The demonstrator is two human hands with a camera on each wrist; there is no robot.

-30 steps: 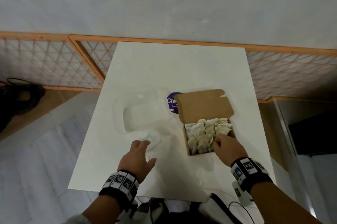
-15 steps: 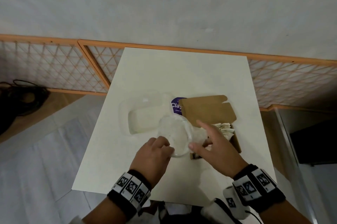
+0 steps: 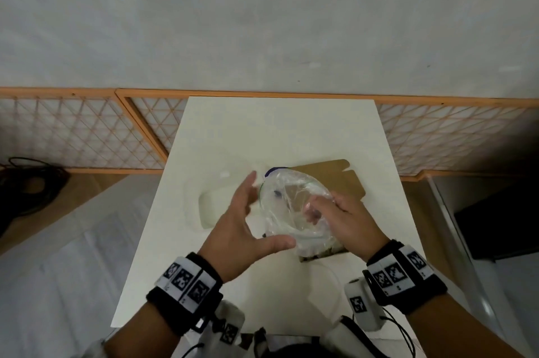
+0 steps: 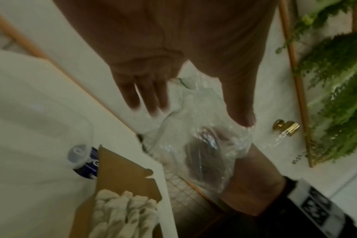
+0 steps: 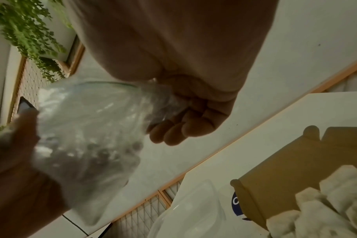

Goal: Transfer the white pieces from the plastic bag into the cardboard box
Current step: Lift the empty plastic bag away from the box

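Clear see-through plastic bag (image 3: 294,206) with a thin green line at its rim. Brown cardboard box (image 3: 329,179), plain kraft inside the flap. White pieces (image 4: 122,212) off-white, slightly cream. Counter (image 3: 280,130) plain white. Clear plastic tray (image 3: 215,206) looks whitish. Round label (image 5: 237,204) dark purple-blue with white lettering. Wristbands (image 3: 186,284) black, with white blocks carrying black square-code patterns. Wall grey-white; screen panels (image 3: 73,133) orange-framed with a white diamond lattice. Plants (image 4: 336,96) green.
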